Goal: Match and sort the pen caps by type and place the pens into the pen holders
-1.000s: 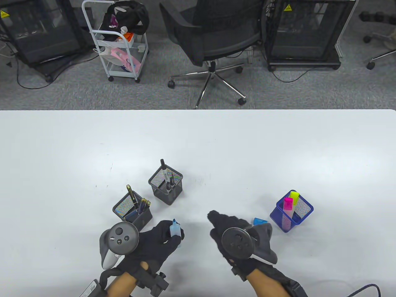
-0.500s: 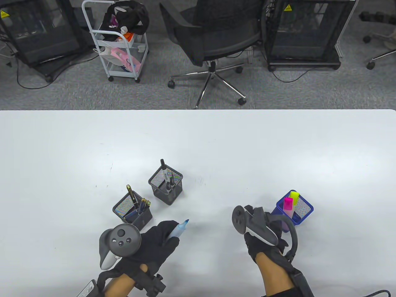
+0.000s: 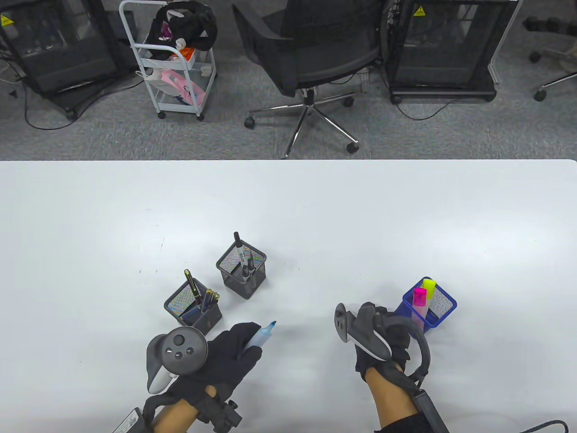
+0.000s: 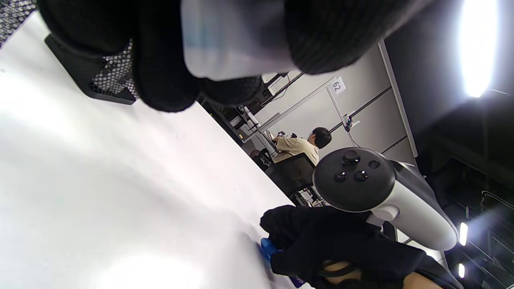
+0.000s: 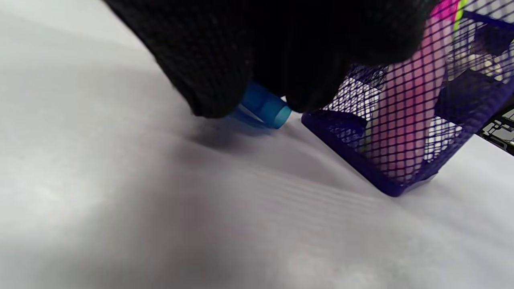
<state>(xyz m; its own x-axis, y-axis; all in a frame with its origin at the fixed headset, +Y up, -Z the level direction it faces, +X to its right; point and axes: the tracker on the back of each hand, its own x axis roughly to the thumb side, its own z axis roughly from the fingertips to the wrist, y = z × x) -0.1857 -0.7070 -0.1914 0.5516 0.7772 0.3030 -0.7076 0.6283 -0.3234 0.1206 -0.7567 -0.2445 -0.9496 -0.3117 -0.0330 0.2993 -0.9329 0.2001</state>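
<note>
My left hand (image 3: 245, 345) grips an uncapped blue highlighter (image 3: 263, 333), its tip pointing up and to the right above the table. In the left wrist view the pale barrel (image 4: 237, 40) sits between my gloved fingers. My right hand (image 3: 388, 325) is down on the table right beside the blue mesh holder (image 3: 444, 303). Its fingertips pinch the blue cap (image 5: 266, 106), which touches the tabletop. The table view hides the cap under the hand and tracker. The blue holder has a pink highlighter (image 3: 420, 301) and a yellow highlighter (image 3: 429, 286) in it.
Two black mesh holders stand left of centre: one with markers (image 3: 241, 270), one with pens (image 3: 194, 307), the latter close to my left hand. The white table (image 3: 315, 216) stretches far behind them. An office chair (image 3: 311, 58) and a cart (image 3: 173, 58) stand beyond its far edge.
My right hand moved right to the blue cap by the blue holder and curled its fingers round it. My left hand tilted the highlighter so the tip points up-right.
</note>
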